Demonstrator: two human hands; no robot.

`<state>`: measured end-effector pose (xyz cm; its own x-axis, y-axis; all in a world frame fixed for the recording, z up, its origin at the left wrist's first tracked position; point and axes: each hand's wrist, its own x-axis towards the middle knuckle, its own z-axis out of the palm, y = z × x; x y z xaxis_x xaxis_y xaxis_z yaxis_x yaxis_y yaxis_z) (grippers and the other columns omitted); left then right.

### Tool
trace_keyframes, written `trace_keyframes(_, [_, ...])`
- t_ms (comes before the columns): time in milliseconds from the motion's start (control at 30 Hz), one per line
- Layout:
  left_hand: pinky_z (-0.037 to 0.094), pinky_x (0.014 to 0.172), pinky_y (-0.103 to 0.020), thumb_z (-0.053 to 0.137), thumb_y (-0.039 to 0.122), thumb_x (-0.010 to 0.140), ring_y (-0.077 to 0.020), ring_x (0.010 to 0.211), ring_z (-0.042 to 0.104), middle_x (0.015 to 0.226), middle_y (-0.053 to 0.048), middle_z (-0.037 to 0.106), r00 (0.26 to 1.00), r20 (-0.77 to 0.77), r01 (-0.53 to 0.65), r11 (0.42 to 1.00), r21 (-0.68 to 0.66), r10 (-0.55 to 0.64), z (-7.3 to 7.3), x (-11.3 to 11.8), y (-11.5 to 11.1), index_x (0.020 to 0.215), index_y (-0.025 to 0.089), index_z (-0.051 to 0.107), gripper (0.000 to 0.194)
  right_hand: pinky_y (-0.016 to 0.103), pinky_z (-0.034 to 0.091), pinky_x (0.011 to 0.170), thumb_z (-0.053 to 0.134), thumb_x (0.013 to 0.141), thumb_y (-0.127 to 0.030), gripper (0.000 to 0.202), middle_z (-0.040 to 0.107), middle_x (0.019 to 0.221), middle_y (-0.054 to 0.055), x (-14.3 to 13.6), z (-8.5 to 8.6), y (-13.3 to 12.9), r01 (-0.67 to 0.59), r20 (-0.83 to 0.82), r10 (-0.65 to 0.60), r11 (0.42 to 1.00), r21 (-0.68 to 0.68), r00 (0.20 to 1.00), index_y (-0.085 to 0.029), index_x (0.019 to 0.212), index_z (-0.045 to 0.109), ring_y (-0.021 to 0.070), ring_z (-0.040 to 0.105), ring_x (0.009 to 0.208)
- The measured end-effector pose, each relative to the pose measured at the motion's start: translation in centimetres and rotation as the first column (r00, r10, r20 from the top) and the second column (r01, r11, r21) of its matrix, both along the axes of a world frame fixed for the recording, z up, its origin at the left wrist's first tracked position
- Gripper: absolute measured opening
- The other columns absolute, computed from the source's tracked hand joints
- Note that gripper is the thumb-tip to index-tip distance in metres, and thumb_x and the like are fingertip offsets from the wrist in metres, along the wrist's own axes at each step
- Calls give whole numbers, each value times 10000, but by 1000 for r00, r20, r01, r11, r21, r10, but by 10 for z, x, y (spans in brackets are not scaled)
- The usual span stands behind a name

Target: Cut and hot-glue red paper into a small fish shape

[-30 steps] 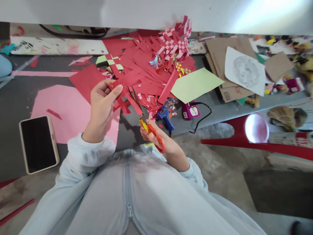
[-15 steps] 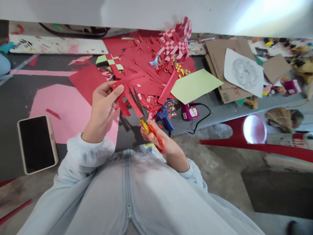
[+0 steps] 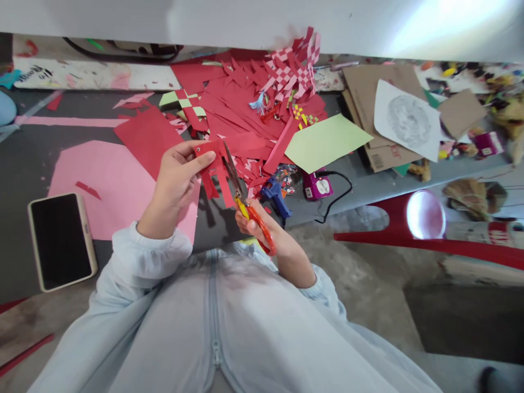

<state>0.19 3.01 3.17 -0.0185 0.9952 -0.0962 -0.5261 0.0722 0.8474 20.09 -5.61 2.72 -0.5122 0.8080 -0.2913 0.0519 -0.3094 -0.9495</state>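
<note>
My left hand (image 3: 180, 169) pinches a red paper piece (image 3: 213, 148) between thumb and fingers. A small eye-like dot marks the corner of the piece, and strips stick out to the right and hang down. In my right hand (image 3: 256, 218) is a pair of scissors (image 3: 235, 174) with orange and yellow handles. Its slightly parted blades point up and left, at the right-hand side of the red piece. Whether paper lies between the blades is hard to make out. Behind the hands spreads a heap of red paper strips (image 3: 241, 112).
A phone (image 3: 61, 240) lies on the left beside a pink sheet (image 3: 102, 180). Right of the scissors are a blue glue gun (image 3: 276, 196), a purple box (image 3: 317, 185) and a black cable. Farther right are a pale green sheet (image 3: 327, 142), cardboard (image 3: 360, 120) and a red stool (image 3: 380, 240).
My left hand has shifted slightly right with the red piece, bringing it closer to the scissors. The blades have closed somewhat and now reach the piece's right side.
</note>
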Motion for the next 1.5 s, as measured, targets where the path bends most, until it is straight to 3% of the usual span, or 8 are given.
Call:
trace_keyframes(167, [553,718,-270,877,256,680,-120,729,646,772,18,688,952,-197,-178,947,266,234,-6,0,0,785,251,774,146,279,263,574,566,838,-736,548,345,847,-35,-1,-2,1,42,1,-42,999,4,999,-259,1062,420,101,316,669])
trace_keyframes(333, [486,888,-366,795,237,783,-180,900,541,898,-27,546,582,-469,-188,672,717,664,-7,-7,-7,876,349,798,146,286,246,550,581,791,-779,623,352,837,-26,0,-4,2,82,31,-81,996,-29,996,-255,1095,433,117,286,664])
trace_keyframes(433, [452,910,-426,768,347,804,-214,857,496,803,-31,472,482,-553,-118,676,727,679,-11,-12,-12,892,360,799,94,294,246,555,577,787,-787,631,355,836,-25,2,-2,1,76,37,-74,996,-52,997,-260,1102,432,119,278,656])
trace_keyframes(667, [408,819,-429,779,435,772,-183,636,436,611,12,369,506,-564,-74,684,726,653,-29,-19,-7,849,368,803,105,295,256,571,586,790,-777,612,374,850,-26,3,1,-3,70,-7,-70,996,-59,997,-274,1107,440,114,309,660])
trace_keyframes(800, [441,738,-362,729,344,817,-152,604,483,623,20,520,488,-570,-74,682,728,661,-30,-16,-6,993,364,795,189,305,269,564,584,811,-753,564,384,846,-23,4,1,-3,72,-25,-73,996,-43,997,-276,1087,463,119,325,646])
trace_keyframes(1100, [581,840,-304,741,287,760,-177,961,702,1146,-17,733,686,-567,-143,849,509,456,-15,-1,-8,1079,280,758,320,283,282,562,584,811,-757,608,388,823,-29,8,-2,-3,36,15,-35,998,-46,999,-254,1118,434,114,340,663])
trace_keyframes(1300, [593,791,-281,756,341,811,-155,860,703,955,-28,747,764,-464,-302,884,356,448,-11,0,-3,965,226,761,192,275,291,572,561,853,-726,547,379,798,-37,13,-1,-4,-84,5,85,995,-43,996,-236,1058,433,104,324,655])
trace_keyframes(1500, [601,820,-292,859,407,719,-189,1069,665,1201,-33,654,803,-354,-378,869,320,480,-19,-7,8,1172,320,623,518,263,294,573,533,854,-747,556,362,801,-44,18,-7,-4,-223,1,224,973,-55,975,-242,1052,410,104,323,653])
